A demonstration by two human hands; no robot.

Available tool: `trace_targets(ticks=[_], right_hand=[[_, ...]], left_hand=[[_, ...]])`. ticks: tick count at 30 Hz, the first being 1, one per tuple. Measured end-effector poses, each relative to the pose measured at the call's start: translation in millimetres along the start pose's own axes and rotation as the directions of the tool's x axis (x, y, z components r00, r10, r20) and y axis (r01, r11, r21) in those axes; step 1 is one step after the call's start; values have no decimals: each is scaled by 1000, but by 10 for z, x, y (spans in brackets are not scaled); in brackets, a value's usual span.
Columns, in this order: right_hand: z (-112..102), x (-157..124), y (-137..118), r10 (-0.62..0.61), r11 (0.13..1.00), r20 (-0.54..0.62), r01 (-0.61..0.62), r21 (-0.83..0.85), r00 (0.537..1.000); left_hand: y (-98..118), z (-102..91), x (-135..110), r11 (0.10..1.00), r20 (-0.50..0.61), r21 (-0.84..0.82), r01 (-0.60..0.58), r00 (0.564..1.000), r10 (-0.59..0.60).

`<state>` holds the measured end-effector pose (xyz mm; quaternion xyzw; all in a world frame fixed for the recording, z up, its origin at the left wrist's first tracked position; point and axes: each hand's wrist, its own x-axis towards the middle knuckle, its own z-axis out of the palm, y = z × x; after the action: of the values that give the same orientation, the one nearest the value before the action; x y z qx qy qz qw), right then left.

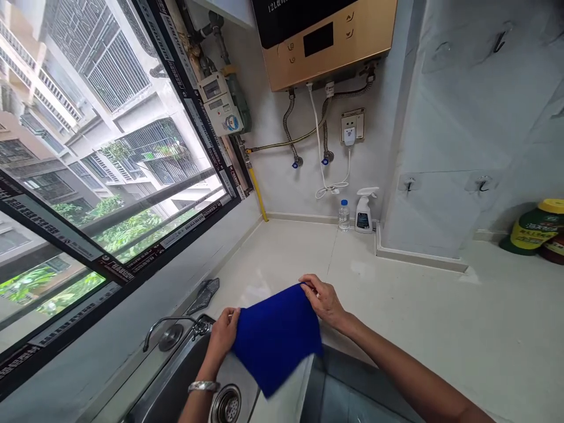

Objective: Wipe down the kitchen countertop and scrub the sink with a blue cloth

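A blue cloth (277,335) hangs spread between my two hands, above the edge of the sink and the counter. My left hand (224,333) is closed on its left upper corner, and a silver bracelet sits on that wrist. At the right upper corner, my right hand (324,298) pinches the cloth between thumb and fingers. The lower corner of the cloth dangles free near the sink's drain.
A steel sink (176,376) with a curved faucet (165,322) lies at lower left, beside a grey rag (205,295). On the white counter (423,329) stand a small water bottle (343,217) and a spray bottle (363,212). A gold water heater (326,47) hangs above.
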<state>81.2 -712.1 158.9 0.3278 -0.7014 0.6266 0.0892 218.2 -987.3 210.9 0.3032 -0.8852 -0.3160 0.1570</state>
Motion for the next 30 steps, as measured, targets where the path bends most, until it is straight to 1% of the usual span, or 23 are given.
trace_targets(ticks=[2, 5, 7, 9, 10, 11, 12, 13, 14, 15, 16, 18, 19, 20, 21, 22, 23, 24, 26, 28, 29, 30], right_hand=[[50, 115, 22, -25, 999, 9, 25, 24, 1000], [84, 352, 0, -58, 996, -49, 61, 61, 997], [75, 450, -11, -82, 994, -84, 88, 69, 993], [47, 404, 42, -108, 993, -63, 111, 47, 992], [30, 311, 104, -117, 993, -35, 118, 23, 992], [13, 169, 193, -120, 993, -2, 120, -11, 993], [-3, -19, 303, -116, 992, 39, 118, -50, 992], [-15, -246, 429, -101, 990, 76, 108, -92, 992], [-23, -499, 561, -77, 987, 122, 93, -133, 990], [-27, -764, 690, -47, 984, 179, 77, -163, 983], [-28, -1025, 805, -9, 981, 229, 53, -186, 973], [-29, -1460, 972, 52, 978, 314, 16, -209, 948], [-31, -1602, 1019, 76, 978, 346, -2, -208, 935], [-34, -1678, 1043, 93, 979, 370, -18, -202, 924], [-33, -1683, 1047, 106, 981, 385, -32, -192, 917], [-26, -1616, 1038, 116, 982, 392, -45, -185, 913], [-8, -1487, 1021, 125, 981, 391, -55, -185, 912], [25, -1307, 1001, 136, 979, 386, -65, -193, 913], [134, -878, 981, 177, 969, 342, -103, -224, 923], [278, -493, 1017, 232, 949, 219, -171, -264, 948], [350, -363, 1061, 244, 937, 143, -196, -289, 959], [414, -292, 1124, 240, 926, 78, -205, -318, 968]], left_hand=[[45, -115, 98, 999, -60, 34, -2, 998, 4], [208, -292, 246, 999, -180, 47, -6, 984, 14], [292, -382, 293, 999, -242, 40, 0, 970, 10], [269, -405, 258, 999, -274, 32, 12, 962, -3], [198, -378, 201, 1000, -262, 21, 9, 965, -4], [86, -319, 116, 1000, -228, 4, 5, 974, -4], [-66, -229, 5, 1000, -164, -17, -8, 986, 5], [-249, -112, -129, 998, -69, -61, -16, 998, 12], [-452, 23, -282, 996, 32, -89, 13, 999, -11], [-662, 167, -444, 995, 124, -89, 53, 991, -42], [-863, 306, -608, 994, 228, -79, 74, 972, -54], [-1185, 531, -892, 997, 406, 9, 79, 911, -76], [-1287, 601, -990, 996, 467, 69, 52, 881, -78], [-1344, 637, -1045, 993, 514, 115, 4, 856, -63], [-1358, 641, -1053, 988, 544, 148, -49, 838, -40], [-1336, 616, -1014, 982, 553, 163, -100, 833, -7], [-1288, 568, -932, 976, 537, 167, -140, 843, 28], [-1223, 507, -817, 972, 502, 170, -161, 863, 55], [-1080, 385, -538, 969, 365, 195, -151, 928, 72], [-957, 338, -280, 963, 189, 256, -84, 981, 35], [-908, 363, -183, 956, 104, 290, -40, 995, 10], [-866, 427, -115, 948, 37, 317, -6, 999, -6]])
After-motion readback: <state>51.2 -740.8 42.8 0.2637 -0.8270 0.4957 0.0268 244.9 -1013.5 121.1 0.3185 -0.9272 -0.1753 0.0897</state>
